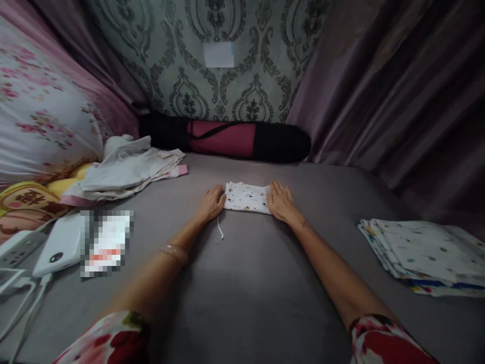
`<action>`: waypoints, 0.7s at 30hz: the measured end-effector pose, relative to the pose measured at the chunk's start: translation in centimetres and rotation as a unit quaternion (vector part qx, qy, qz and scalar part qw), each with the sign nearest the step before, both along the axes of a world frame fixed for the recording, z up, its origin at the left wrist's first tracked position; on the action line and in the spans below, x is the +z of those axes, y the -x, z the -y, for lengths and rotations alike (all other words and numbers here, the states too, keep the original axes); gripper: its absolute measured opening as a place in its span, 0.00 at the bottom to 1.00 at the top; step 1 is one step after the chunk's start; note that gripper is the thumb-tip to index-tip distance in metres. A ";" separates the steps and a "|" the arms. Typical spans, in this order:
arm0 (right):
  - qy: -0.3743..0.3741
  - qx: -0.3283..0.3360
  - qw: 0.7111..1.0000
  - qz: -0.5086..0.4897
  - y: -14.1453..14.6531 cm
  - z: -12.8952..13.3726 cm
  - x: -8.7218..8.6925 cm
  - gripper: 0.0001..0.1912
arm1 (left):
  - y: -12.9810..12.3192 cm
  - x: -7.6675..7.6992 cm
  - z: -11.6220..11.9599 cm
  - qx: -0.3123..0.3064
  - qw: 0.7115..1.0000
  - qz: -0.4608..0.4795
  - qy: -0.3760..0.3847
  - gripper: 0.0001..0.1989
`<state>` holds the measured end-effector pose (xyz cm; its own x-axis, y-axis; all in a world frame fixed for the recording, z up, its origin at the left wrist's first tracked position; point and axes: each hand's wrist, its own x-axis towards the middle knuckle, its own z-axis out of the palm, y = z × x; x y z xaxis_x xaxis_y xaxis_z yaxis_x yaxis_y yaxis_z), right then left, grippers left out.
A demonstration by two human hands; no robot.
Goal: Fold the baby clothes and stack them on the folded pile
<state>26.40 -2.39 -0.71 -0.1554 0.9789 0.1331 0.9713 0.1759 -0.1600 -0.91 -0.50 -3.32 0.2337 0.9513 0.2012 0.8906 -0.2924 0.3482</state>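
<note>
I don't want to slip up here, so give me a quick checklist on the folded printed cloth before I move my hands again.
1. Left hand at the cloth's left end: ok.
2. Right hand at its right end: ok.
3. Folded printed cloth lying on the grey sheet: ok.
4. White cord tucked in: not ok, it trails out beside the left hand.
5. Cloth stack on the right apart from the right hand: ok.
6. Underside of the folded cloth free of creases: cannot tell, hidden.
</note>
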 end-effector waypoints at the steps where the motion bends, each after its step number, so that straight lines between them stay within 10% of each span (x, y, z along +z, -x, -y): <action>1: -0.007 0.014 1.000 -0.006 0.8 0.0 0.2 0.33 | 0.1 -0.1 -0.1 0.007 1.000 0.017 -0.002 0.27; 21: 0.022 0.079 0.997 0.005 8.1 -1.9 -0.1 0.31 | 0.5 -0.9 -0.8 0.045 0.992 0.120 0.009 0.27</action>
